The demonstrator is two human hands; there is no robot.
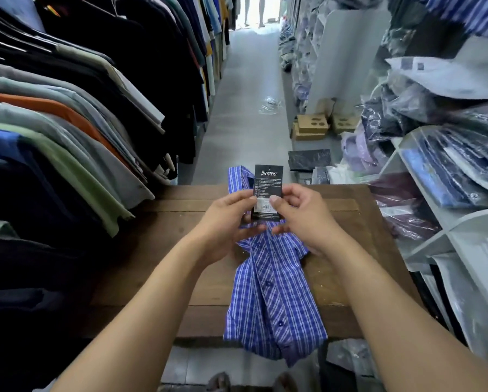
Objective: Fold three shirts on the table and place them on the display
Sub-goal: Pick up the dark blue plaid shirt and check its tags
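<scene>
So from my seat I count exactly one shirt (274, 301) on the surface (152, 250). It's a blue and white checked button-up, laid lengthwise down the middle of the wooden top, collar end away from me and the hem drooping over the near edge. I can make out two dark buttons on the placket for sure. Both hands are up over the collar end, sharing one black hang tag (268, 182) with white print and a barcode sticker near the bottom. The left hand (225, 219) has its thumb on the tag's left edge with the fingers (254, 229) curled in underneath. The right hand (302, 219) pinches the lower right part, thumb on the front and the rest tucked behind. So both sets of fingers are clamped on the tag, which stands upright facing the camera. I can't tell whether the tag is tied to the shirt. To my left there's one long rack (67, 103) packed with hanging tops, too many to count, mostly dark, with one orange and a few green. To my right are white shelves (424, 188) stuffed with plastic-bagged shirts. Down the aisle I see two cardboard boxes (312, 127) on the floor by the shelving, and one crumpled clear wrapper (269, 106) lying out in the walkway.
</scene>
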